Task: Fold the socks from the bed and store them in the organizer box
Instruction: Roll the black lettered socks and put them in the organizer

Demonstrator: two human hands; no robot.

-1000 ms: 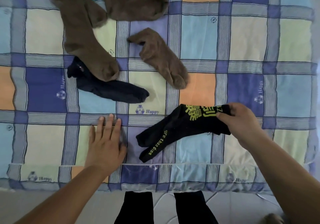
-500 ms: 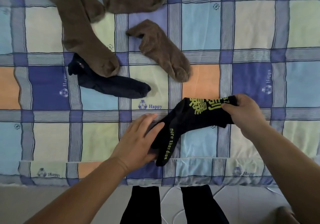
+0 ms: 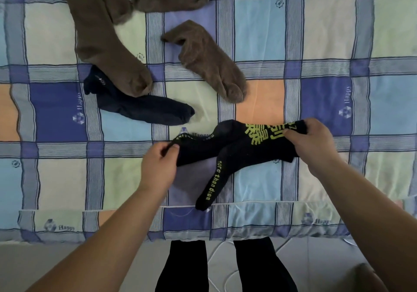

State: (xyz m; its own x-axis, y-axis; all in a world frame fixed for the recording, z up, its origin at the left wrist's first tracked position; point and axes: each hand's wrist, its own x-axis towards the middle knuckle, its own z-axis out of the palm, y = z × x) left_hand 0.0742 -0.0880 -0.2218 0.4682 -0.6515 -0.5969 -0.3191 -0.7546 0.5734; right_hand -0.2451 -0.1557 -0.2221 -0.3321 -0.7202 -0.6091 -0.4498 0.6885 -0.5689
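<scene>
Checked bedsheet [image 3: 327,32] in blue, peach and pale green, socks scattered across it. Both hands are on the black pair with yellow-green lettering [image 3: 237,149]: the right hand [image 3: 316,147] pinches the cuffs together, the left hand [image 3: 160,167] pinches one toe, while the other sock's foot trails toward the bed's edge below that hand. Beyond the left hand lies a navy sock [image 3: 144,108], and farther off the brown socks [image 3: 203,59], all flat and unfolded. No organizer box in sight. I'd say this is early going: one pair being lined up, nothing folded or stored.
</scene>
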